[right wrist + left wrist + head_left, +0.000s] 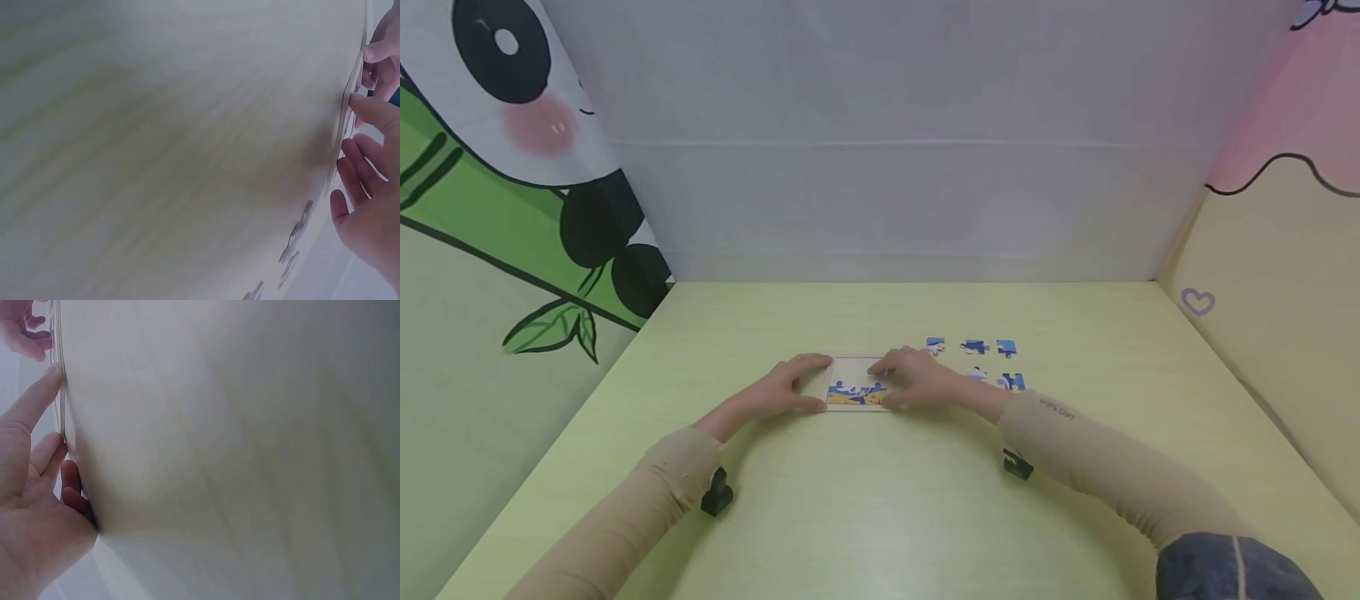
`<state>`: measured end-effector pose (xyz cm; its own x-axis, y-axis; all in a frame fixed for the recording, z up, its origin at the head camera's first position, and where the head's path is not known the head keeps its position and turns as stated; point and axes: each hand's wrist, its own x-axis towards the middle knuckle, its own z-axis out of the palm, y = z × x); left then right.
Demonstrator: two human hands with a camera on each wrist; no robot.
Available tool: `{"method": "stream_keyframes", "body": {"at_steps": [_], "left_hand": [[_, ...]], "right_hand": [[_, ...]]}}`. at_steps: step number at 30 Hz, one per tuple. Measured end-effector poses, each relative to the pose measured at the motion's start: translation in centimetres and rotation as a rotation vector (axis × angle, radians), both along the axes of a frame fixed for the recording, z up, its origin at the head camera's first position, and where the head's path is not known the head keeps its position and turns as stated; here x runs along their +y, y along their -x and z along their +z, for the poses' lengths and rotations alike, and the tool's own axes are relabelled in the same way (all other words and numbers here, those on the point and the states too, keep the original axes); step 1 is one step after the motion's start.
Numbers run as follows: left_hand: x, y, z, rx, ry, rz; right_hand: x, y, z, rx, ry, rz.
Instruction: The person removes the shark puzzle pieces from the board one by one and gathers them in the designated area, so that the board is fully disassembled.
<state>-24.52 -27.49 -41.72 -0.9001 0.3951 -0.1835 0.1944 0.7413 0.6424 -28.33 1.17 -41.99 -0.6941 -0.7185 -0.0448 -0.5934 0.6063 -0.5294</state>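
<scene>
A shallow jigsaw tray (850, 369) lies on the table, with a bare pale upper part. Joined blue, white and yellow puzzle pieces (850, 395) fill its lower part. My left hand (775, 390) touches the tray's left side, thumb at the near corner and forefinger at the far one; the left wrist view shows both tips on the edge. Over the right part of the tray is my right hand (931, 379), forefinger above the bare area and thumb low on the pieces. Whether a piece lies under its fingers is hidden.
Several loose puzzle pieces lie right of the tray, among them a blue-white one (936, 344), a dark blue one (976, 347) and one near my right sleeve (1012, 382). A pale wall (880, 208) closes off the table's (880, 483) far edge.
</scene>
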Motion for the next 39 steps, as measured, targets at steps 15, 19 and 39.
{"method": "stream_keyframes", "body": {"at_steps": [15, 19, 39], "left_hand": [[-0.1, 0.2, -0.3, 0.013, -0.001, -0.012], [-0.1, 0.2, -0.3, 0.006, -0.006, -0.011], [-0.2, 0.4, -0.5, 0.019, -0.037, -0.032]], "right_hand": [[-0.7, -0.1, 0.3, 0.038, -0.051, 0.107], [-0.9, -0.1, 0.5, 0.056, -0.064, 0.124], [-1.3, 0.0, 1.6, -0.018, -0.073, 0.181]]}}
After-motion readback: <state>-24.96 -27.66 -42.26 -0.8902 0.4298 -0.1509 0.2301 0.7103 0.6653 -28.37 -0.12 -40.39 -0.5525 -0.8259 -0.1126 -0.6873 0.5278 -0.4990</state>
